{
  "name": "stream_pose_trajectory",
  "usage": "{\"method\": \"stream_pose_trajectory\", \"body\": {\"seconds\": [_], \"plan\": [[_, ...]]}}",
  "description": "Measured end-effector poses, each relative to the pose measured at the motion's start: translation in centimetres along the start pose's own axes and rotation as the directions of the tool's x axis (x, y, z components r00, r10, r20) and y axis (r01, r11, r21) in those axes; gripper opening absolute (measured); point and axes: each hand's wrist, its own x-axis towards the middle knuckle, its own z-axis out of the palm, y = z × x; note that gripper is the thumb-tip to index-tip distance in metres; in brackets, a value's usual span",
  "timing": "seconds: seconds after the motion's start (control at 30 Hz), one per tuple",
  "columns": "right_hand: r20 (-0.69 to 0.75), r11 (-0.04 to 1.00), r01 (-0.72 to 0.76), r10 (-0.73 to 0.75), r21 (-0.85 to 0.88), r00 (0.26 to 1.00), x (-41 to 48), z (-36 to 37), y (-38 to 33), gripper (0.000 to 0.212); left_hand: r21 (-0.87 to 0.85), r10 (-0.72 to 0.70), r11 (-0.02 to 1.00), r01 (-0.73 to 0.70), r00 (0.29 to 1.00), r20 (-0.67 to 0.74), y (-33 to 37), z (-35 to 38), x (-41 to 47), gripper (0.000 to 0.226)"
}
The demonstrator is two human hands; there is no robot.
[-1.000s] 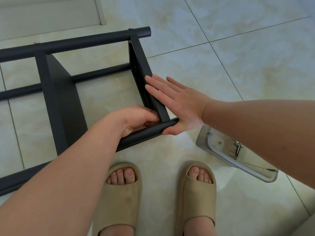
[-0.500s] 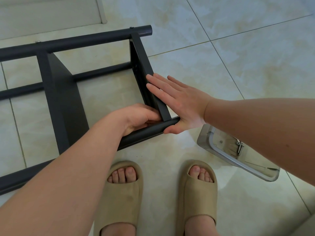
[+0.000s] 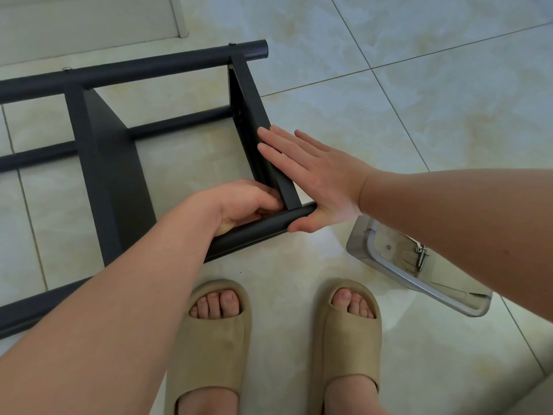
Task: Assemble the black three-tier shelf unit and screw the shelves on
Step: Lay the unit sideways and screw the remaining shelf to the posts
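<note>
Though partly behind forearm (image 3: 463, 223), screws (image 3: 421, 259) in clear tray (image 3: 357, 242).

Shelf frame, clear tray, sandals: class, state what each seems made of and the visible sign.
Shelf frame: likely painted metal; matte black round tubes.
Clear tray: probably plastic; see-through, glossy rim.
Sandals: seemingly moulded foam or rubber; thick, matte beige, seamless.

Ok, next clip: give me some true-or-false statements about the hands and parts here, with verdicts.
1. The right hand lies flat against the end shelf. True.
2. The left hand holds a screwdriver. False: no tool shows; its fingers curl into the corner by the near pole.
3. The clear tray holds screws. True.
4. The shelf unit stands upright. False: it lies on its side on the tiled floor.
</note>
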Motion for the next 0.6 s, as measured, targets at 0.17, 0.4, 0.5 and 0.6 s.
{"method": "stream_pose_trajectory", "body": {"seconds": [0.17,0.4,0.5,0.6], "plan": [[-0.001,1.0,-0.001,0.001,-0.001,1.0,-0.01,0.07,0.04,0.118,-0.01,-0.011,1.0,0.011,1.0,0.013,0.05,-0.04,-0.08,0.027],[0.002,1.0,-0.004,0.004,0.001,1.0,-0.02,0.0,-0.03,0.119,0.003,-0.006,1.0,0.006,1.0,-0.027,0.1,0.26,0.06,0.019],[0.005,1.0,-0.004,0.004,0.001,1.0,-0.02,-0.04,-0.01,0.12,-0.01,0.002,1.0,-0.002,0.999,-0.04,0.02,0.18,0.04,0.019],[0.005,1.0,-0.004,0.004,-0.001,1.0,-0.01,-0.04,-0.01,0.12,-0.024,0.011,1.0,-0.012,0.999,-0.038,0.08,0.2,-0.03,0.02]]}}
